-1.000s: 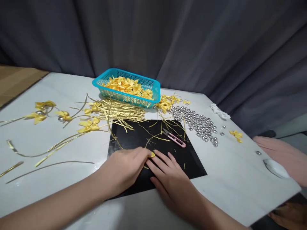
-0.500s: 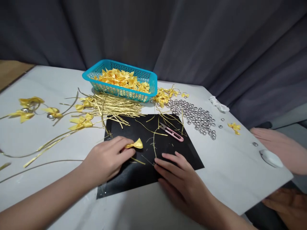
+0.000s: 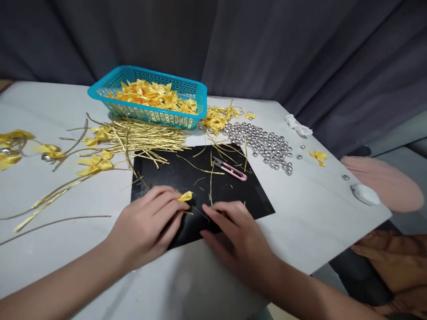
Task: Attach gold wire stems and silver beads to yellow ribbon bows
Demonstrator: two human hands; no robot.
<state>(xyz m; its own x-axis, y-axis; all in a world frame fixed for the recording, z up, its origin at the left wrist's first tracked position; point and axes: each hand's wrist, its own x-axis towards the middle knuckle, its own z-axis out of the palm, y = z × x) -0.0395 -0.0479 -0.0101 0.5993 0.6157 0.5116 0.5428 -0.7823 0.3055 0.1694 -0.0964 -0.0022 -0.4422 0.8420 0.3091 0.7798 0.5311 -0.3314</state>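
Note:
My left hand [image 3: 150, 218] has its fingertips closed on a yellow ribbon bow [image 3: 186, 196], and part of the bow is hidden by the fingers. A short gold end pokes out just under it. Over the lower edge of the black mat [image 3: 156, 171], my right hand [image 3: 242, 238] has its thumb and index finger apart, with nothing visible between them. Thin gold twist ties [image 3: 211, 182] lie on the mat beyond that hand. Pink-handled thread snips [image 3: 233, 170] rest farther up the mat, blades pointing left.
A blue basket [image 3: 147, 109] full of yellow bows stands at the back. Before it is a heap of gold ties [image 3: 150, 140]. Silver beads [image 3: 263, 144] spread to the right. Tied bows [image 3: 96, 163] lie left. A white mouse-like object [image 3: 366, 194] sits near the right edge.
My right hand has moved left, nearer my left hand, and its fingers are more bent. The bow has turned in my left fingers and shows less. The whole view has shifted slightly.

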